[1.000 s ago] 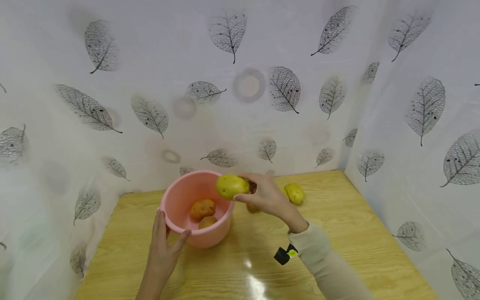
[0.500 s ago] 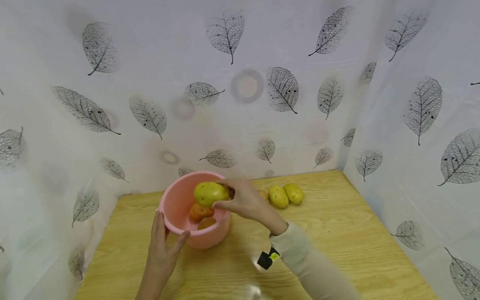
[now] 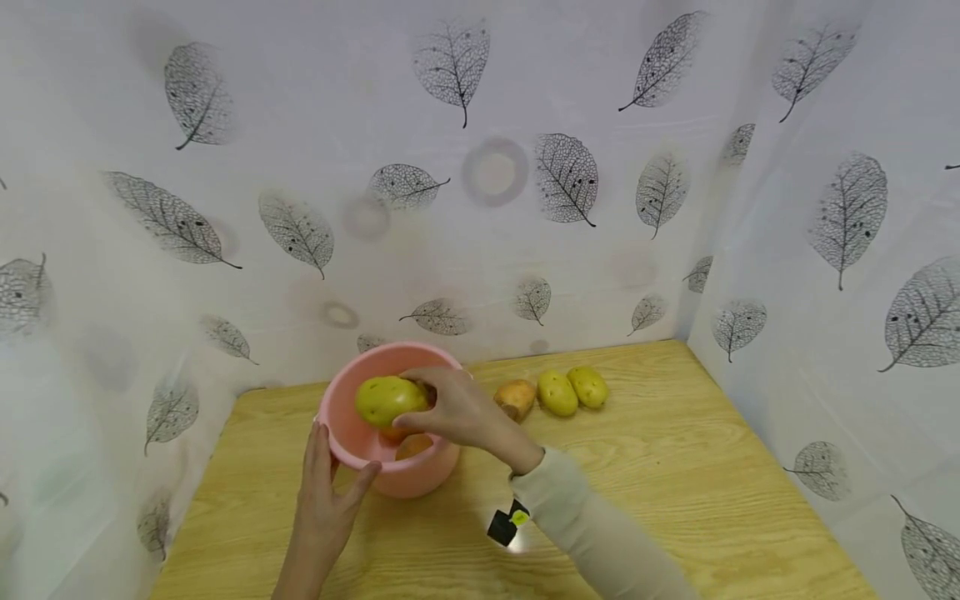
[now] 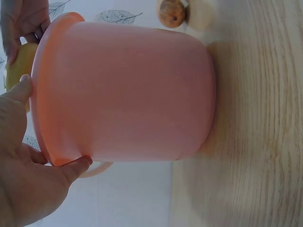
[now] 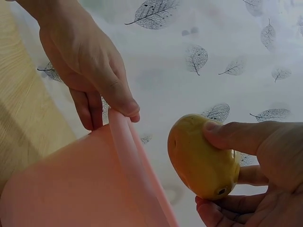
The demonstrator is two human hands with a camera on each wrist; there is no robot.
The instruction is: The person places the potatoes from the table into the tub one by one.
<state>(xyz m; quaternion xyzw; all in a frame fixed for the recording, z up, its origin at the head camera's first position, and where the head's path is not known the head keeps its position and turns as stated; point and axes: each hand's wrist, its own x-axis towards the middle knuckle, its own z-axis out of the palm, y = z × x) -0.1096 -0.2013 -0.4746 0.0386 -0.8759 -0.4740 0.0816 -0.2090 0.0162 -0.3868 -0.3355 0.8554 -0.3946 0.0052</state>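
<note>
A pink bucket stands on the wooden table, its mouth tipped into view. With thumb and fingers, my left hand grips the near-left rim; the left wrist view shows this hand on the rim from close by. Over the bucket's mouth, my right hand holds a yellow-green potato, thumb on one side and fingers on the other, as the right wrist view shows for the same potato. Inside the bucket lies a brown potato; another orange-brown one is mostly hidden under the held potato.
Right of the bucket, a brown potato and two yellow ones, the nearer and the farther, lie in a row on the table. A leaf-patterned curtain encloses the back and sides.
My right hand has carried the yellow-green potato leftward and lower, from the bucket's right rim to over its mouth. The row of potatoes on the table has come into view. My left hand stays put.
</note>
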